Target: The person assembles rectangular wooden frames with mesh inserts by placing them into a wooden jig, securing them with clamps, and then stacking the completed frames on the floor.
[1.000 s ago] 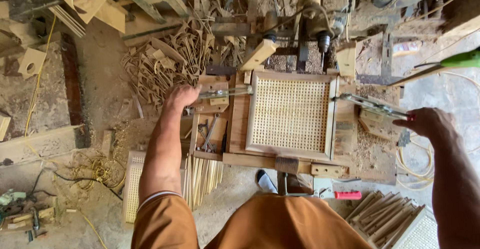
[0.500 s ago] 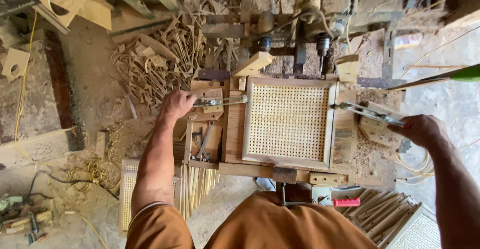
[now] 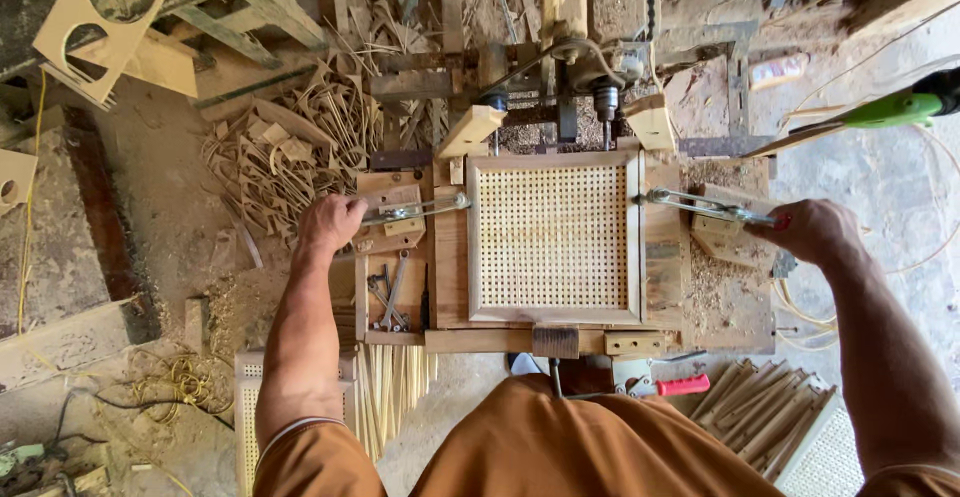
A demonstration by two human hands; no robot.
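Both hands are gripping clamp levers at the sides of a cane panel on a workbench.

The left hand (image 3: 330,222) is curling shut around the left lever (image 3: 415,207); the right hand (image 3: 812,230) is closing on the right lever (image 3: 700,204). The levers are likely pinning the panel (image 3: 553,237) flat in its jig (image 3: 660,257), under the drill heads (image 3: 600,92). A small white-and-orange packet (image 3: 778,70) is lying behind the bench at the right; a red-handled tool (image 3: 665,386) is lying at the front edge.

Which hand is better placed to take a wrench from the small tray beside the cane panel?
Probably the left hand. It grips the left clamp lever just above the wrenches, while the right hand is across the cane panel.
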